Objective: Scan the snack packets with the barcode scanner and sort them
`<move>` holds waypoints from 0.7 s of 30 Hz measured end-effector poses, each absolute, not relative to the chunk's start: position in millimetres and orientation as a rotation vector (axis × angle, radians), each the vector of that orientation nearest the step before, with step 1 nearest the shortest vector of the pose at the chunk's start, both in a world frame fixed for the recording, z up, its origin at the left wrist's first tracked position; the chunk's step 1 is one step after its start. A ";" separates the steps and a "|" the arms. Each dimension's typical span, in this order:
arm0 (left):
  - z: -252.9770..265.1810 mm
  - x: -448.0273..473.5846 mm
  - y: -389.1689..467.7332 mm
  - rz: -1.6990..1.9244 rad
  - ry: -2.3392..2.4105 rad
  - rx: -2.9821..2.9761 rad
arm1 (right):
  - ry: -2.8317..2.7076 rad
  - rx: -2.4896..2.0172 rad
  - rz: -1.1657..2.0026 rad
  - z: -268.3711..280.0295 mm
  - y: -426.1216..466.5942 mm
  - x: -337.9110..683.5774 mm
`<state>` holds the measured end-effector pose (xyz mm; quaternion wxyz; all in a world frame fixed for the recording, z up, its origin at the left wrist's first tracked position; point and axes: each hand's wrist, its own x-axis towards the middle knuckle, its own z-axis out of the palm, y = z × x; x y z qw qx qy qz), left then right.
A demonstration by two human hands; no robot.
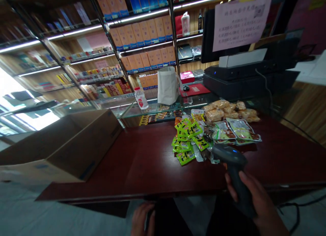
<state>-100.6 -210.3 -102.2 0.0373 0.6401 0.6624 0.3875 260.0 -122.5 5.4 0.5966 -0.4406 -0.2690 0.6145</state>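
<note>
My right hand (pixel 258 193) grips a scanner (pixel 235 166) over the desk's (pixel 142 164) front edge, near green packets (pixel 188 130). Below that, my left hand (pixel 138 217) curls around something dark (pixel 148 219), too blurred to name.

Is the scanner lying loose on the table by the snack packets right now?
No, the right hand grips the scanner by its handle, with its head pointing toward the green packets.
</note>
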 end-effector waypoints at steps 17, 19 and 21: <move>-134.6 -99.0 -139.6 0.235 2.550 1.886 | -0.608 -1.028 1.484 -6.3 -125.2 280.7; -126.3 -95.1 -132.9 0.133 2.505 1.808 | -0.603 -1.030 1.493 -10.3 -123.9 281.6; -120.0 -91.3 -126.0 0.101 2.481 1.762 | -0.584 -1.035 1.479 -11.6 -123.8 280.0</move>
